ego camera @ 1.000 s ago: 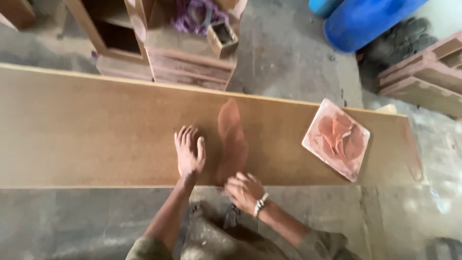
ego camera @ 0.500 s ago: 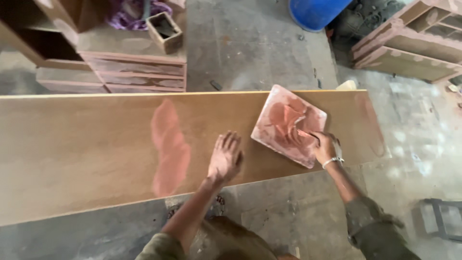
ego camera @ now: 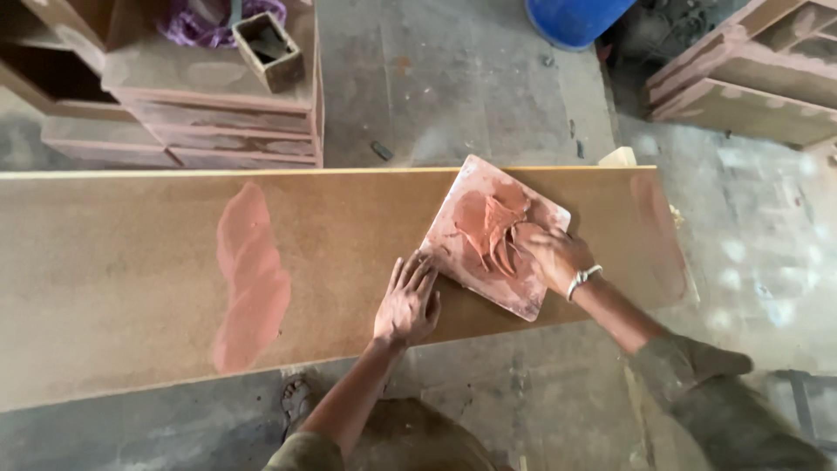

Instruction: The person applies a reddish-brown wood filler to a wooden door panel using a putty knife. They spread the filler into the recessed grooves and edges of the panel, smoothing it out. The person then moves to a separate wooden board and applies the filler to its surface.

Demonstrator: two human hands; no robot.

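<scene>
A long brown board [ego camera: 113,262] lies across the view with a reddish putty smear [ego camera: 251,277] on it. A square tile [ego camera: 462,218] smeared with reddish-brown putty [ego camera: 488,228] rests on the board's right part. My left hand [ego camera: 408,301] lies flat on the board, fingers spread, its fingertips at the tile's near corner. My right hand [ego camera: 554,255] rests on the tile, fingers in the putty; I cannot see a tool in it. A second faint reddish patch [ego camera: 656,227] marks the board's right end.
Stacked wooden panels [ego camera: 218,131] with a small open box [ego camera: 268,51] stand beyond the board at left. A blue barrel [ego camera: 571,16] is at the top. More wooden frames [ego camera: 750,78] lie at the upper right. Dusty concrete floor surrounds everything.
My view has shifted right along the board, so the smear is farther left. My left hand moved up to the tile's corner. My right hand went from beside the tile onto the putty.
</scene>
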